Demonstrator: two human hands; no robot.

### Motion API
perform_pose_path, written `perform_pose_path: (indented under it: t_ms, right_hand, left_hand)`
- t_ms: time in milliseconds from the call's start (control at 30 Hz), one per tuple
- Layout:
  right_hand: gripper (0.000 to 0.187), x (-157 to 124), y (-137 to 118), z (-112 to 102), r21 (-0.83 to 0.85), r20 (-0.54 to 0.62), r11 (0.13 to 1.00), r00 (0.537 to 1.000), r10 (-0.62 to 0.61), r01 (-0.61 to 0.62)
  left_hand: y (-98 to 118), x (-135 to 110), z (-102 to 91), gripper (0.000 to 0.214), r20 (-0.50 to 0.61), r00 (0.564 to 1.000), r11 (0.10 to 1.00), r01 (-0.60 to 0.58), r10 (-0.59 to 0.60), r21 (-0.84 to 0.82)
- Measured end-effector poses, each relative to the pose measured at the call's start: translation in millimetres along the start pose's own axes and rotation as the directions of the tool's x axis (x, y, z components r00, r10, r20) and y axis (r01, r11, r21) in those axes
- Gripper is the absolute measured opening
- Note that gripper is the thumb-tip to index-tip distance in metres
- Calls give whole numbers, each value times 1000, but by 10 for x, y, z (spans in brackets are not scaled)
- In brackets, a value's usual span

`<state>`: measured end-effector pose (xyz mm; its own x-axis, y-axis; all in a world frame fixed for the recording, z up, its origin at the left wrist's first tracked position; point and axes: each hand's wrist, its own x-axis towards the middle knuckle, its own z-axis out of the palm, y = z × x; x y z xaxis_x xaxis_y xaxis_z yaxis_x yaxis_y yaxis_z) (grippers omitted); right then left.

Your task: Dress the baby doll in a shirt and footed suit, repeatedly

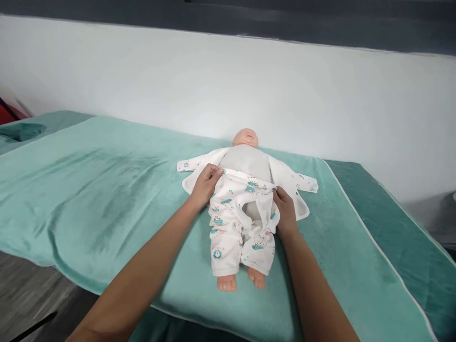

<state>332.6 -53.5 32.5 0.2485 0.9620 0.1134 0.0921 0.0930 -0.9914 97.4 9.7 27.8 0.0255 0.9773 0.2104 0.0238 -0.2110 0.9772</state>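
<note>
A baby doll [246, 137] lies on its back, head toward the wall and bare feet toward me. White printed pants [228, 209] cover its legs up to the belly, with an opening at the crotch. My left hand [206, 184] pinches the waistband at its left end. At the right end, my right hand [285, 209] grips the waistband too, its fingertips partly hidden by the cloth. Spread open under the doll is a white jacket [285, 178], its printed sleeves stretched out to both sides. The doll's grey torso [244, 159] shows between the jacket fronts.
A light green blanket [107, 190] with some wrinkles covers the bed. Darker green cloth [402, 223] shows along the right side. Behind the bed stands a white wall [213, 85]. Grey flooring [24, 289] is visible at the lower left, beyond the bed's edge.
</note>
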Motion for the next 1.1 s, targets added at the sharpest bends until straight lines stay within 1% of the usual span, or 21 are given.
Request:
perform_pose_path:
  t_ms: [133,200,233,267,333,367,400,433,500,567,600,667,733,767,833,867,900,933,1000,1067,1100]
  right_hand:
    - [28,-34,4,-1,67,-47,998,999,18,-15]
    - [27,-46,-3,-5,47,-85,998,995,-47,51]
    - [27,-47,-10,-9,7,-91,993,989,-119,120]
    - [25,-43,-21,-15,-42,-80,978,975,-207,204]
    - [24,-19,-51,-28,-144,-9,925,934,-358,353]
    - [23,2,-70,-34,-193,33,899,918,-394,393]
    - [23,31,-92,-36,-245,64,880,913,-404,407]
    - [22,68,-116,-34,-306,78,864,915,-397,401]
    - [20,175,-164,-12,-418,71,830,924,-375,369]
    - [18,323,-201,30,-461,60,818,932,-359,345]
    - [17,410,-211,55,-455,60,829,939,-338,327]
    - [17,587,-207,101,-386,66,885,965,-255,260]
    - [20,736,-172,129,-259,105,954,986,-127,151]
    - [21,788,-147,135,-195,132,976,989,-73,98]
    - [23,840,-99,134,-130,163,990,986,-27,49]
    - [23,844,-82,131,-136,158,989,987,-38,60]
    - [23,837,-71,129,-160,143,983,987,-73,96]
    - [22,826,-66,127,-190,127,970,983,-130,152]
    - [20,805,-77,128,-244,128,921,952,-279,302]
    - [18,797,-106,133,-277,176,858,901,-397,432]
    - [17,798,-125,136,-295,205,835,884,-420,465]
  left_hand:
    - [46,-58,-141,37,140,988,996,53,-62,66]
    - [54,-74,-183,36,191,979,995,59,-73,80]
    - [51,-78,-190,35,197,979,996,31,-47,85]
    - [46,-79,-187,33,188,982,996,-21,4,90]
    - [43,-76,-158,29,142,978,981,-165,150,99]
    - [49,-70,-136,27,125,968,966,-233,219,108]
    - [59,-60,-114,26,124,954,950,-286,271,122]
    - [74,-45,-93,24,132,944,937,-319,301,143]
    - [105,12,-61,22,140,942,918,-330,304,222]
    - [119,113,-42,22,87,959,909,-283,270,306]
    - [115,178,-33,21,42,969,913,-243,243,328]
    - [79,322,-10,20,-53,984,939,-148,172,311]
    - [13,449,20,20,-126,988,967,-52,86,249]
    - [-25,497,34,20,-150,988,977,-10,43,215]
    - [-94,548,53,20,-154,988,986,38,-12,165]
    - [-118,554,57,20,-141,990,987,40,-18,154]
    - [-130,551,56,19,-123,992,988,24,-4,156]
    - [-130,541,53,19,-102,994,985,-18,36,173]
    - [-88,517,44,17,-36,982,956,-169,183,241]
    - [-3,503,42,19,70,939,888,-340,335,310]
    - [48,504,45,19,123,917,851,-398,379,342]
